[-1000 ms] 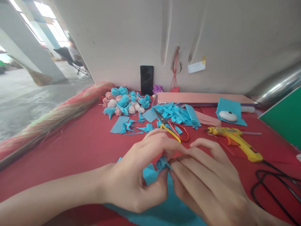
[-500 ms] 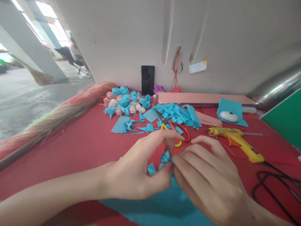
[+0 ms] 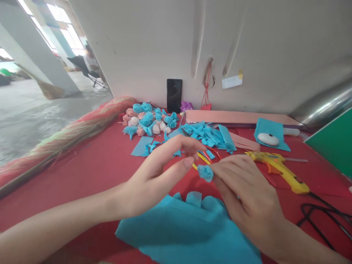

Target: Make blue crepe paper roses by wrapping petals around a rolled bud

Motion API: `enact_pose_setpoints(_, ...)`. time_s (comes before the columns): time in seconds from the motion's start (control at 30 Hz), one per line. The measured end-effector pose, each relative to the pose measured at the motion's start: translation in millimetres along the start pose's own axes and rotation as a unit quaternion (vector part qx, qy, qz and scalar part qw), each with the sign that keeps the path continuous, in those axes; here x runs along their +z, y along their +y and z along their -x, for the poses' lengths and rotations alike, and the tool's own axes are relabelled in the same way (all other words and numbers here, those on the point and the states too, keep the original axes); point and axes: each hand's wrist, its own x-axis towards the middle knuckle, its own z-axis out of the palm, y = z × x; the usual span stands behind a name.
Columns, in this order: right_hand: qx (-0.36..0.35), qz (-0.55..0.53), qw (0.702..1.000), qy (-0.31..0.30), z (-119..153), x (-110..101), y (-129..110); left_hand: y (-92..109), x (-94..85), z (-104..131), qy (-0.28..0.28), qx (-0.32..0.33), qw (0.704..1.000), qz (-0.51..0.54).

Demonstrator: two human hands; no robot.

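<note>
Currently I have a blue paper flower (image 3: 205,173) raised above the red counter (image 3: 90,165). The right hand (image 3: 249,198) has its grip clamped on the base, presumably to hold the petals wound and leave the head uncovered. The left hand (image 3: 150,179) is just beside it, thumb and forefinger apart. I see the head pointing left, somewhat towards the camera; its long axis seems to run sideways into the right fingers. Beyond lie scissors (image 3: 204,159) and a glue gun (image 3: 280,168), probably placed for easy reach.
</note>
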Motion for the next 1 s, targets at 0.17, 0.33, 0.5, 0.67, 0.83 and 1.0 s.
enact_pose_setpoints(0.17, 0.125, -0.167, 0.976, -0.068, -2.2, -3.3, 2.6, 2.1, 2.4, -1.9, -0.038, -0.035, 0.997, 0.049)
enact_pose_setpoints(0.33, 0.135, -0.266, 0.950, -0.088, -3.0, -5.0, 1.6, 1.2, 1.9, -1.3, -0.049, -0.031, 0.998, 0.038)
enact_pose_setpoints(0.5, 0.067, -0.199, 0.974, -0.088, 0.2, -6.6, 0.9, 2.7, -3.7, -2.3, -0.077, -0.006, 0.997, 0.031)
enact_pose_setpoints(0.67, 0.046, -0.128, 0.982, -0.130, 0.1, -7.6, -1.1, 9.9, -9.6, -4.8, -0.116, -0.026, 0.993, -0.019)
enact_pose_setpoints(0.83, 0.053, -0.147, 0.971, -0.179, -0.2, -6.0, 0.6, 13.7, -11.4, -5.9, -0.117, -0.022, 0.987, -0.106)
enact_pose_setpoints(1.0, 0.063, -0.173, 0.960, -0.209, 2.8, -4.6, 1.1, 11.5, -10.9, -6.0, -0.119, -0.030, 0.983, -0.139)
